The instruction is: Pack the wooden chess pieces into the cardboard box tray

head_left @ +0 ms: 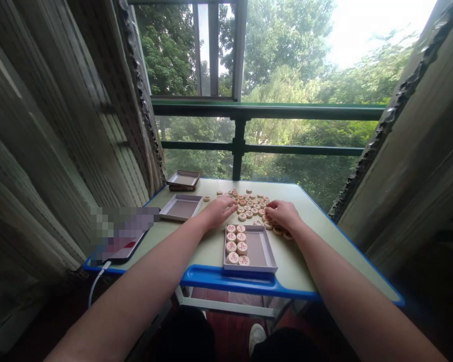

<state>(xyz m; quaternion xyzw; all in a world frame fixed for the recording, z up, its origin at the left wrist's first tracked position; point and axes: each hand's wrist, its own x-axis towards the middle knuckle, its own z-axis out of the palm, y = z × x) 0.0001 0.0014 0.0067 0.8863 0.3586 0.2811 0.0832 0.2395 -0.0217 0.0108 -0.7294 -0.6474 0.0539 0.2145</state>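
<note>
Lays the left hand [219,211] palm down on the pale green table [324,241], fingers apart and flat, clamped on nothing, tips touching the left edge of the loose wooden discs [249,203]. Sets the right hand [284,213] on the right edge of the same scatter, fingers curled down over a few discs; cannot tell whether closed on one. Finds the scatter in the middle of the table, between the two hands and stretching to the far side of them. Has a shallow grey tray [266,251] just on the near side of the hands, against the blue near rim, with eight sorted discs [237,244] in two columns along its left side. Shows red characters on the disc tops, too small to read. Has a second tray [181,207] just left of the left hand, and a darker stacked box [183,179] beyond it at the far left corner. Has a phone [126,246] with a white cable [98,281] at the near left edge, its screen blurred. Looks out past a green railing [238,146] onto trees, with curtains [41,151] on either side.
</note>
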